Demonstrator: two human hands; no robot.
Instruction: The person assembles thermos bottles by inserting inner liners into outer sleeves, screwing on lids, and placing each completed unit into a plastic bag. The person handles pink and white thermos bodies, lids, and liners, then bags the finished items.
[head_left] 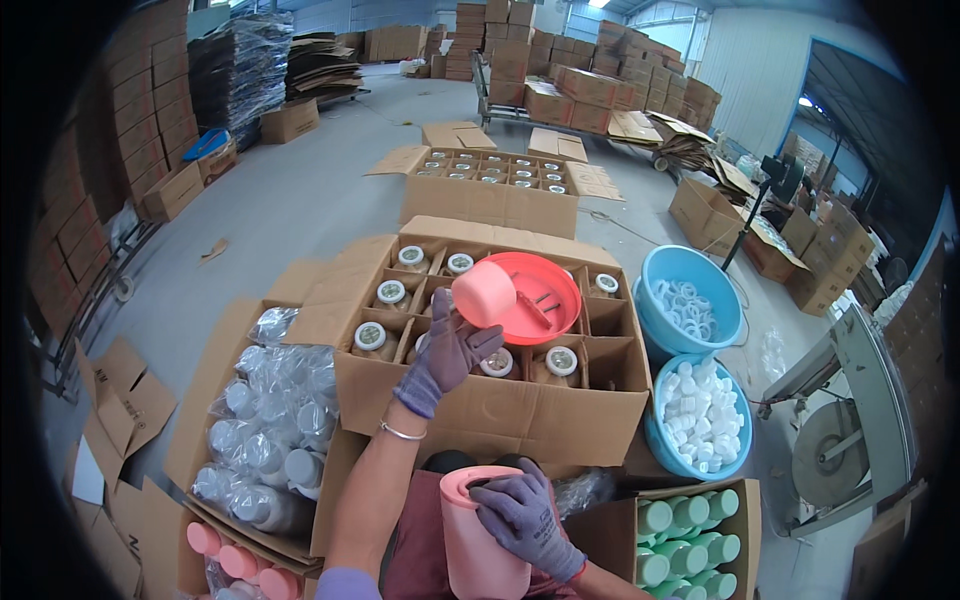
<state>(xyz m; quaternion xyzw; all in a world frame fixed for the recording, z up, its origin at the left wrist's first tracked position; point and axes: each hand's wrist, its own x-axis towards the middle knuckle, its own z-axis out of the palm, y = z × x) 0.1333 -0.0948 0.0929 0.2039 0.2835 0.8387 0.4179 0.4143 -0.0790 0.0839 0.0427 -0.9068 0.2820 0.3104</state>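
1. The left hand (pixel 450 350), in a grey glove, is raised over the open box (pixel 490 400) and clamped on a pink cup (pixel 484 293), which it holds on its side with the open mouth tipped toward the red funnel (pixel 535 297), likely so the contents run down into it.
2. The right hand (pixel 522 515), also gloved, lies near the body with its fingers closed over the rim of a tall pink container (pixel 478 540), steadying it upright in the lap.
3. The red funnel rests on the bottles (pixel 560 362) standing in the box's cardboard dividers; the dividers keep each bottle upright, mouth up.
4. Right of the box, two blue basins sit within easy reach: the nearer basin (pixel 700 415) heaped with white caps, the farther basin (pixel 690 295) holding white rings.
5. Near right, a carton holds green bottles (pixel 685 545); near left, another holds bagged clear bottles (pixel 265 420) and pink bottles (pixel 235 560).
6. Farther off, another filled box (pixel 490 190) stands on the grey floor among stacked cartons.
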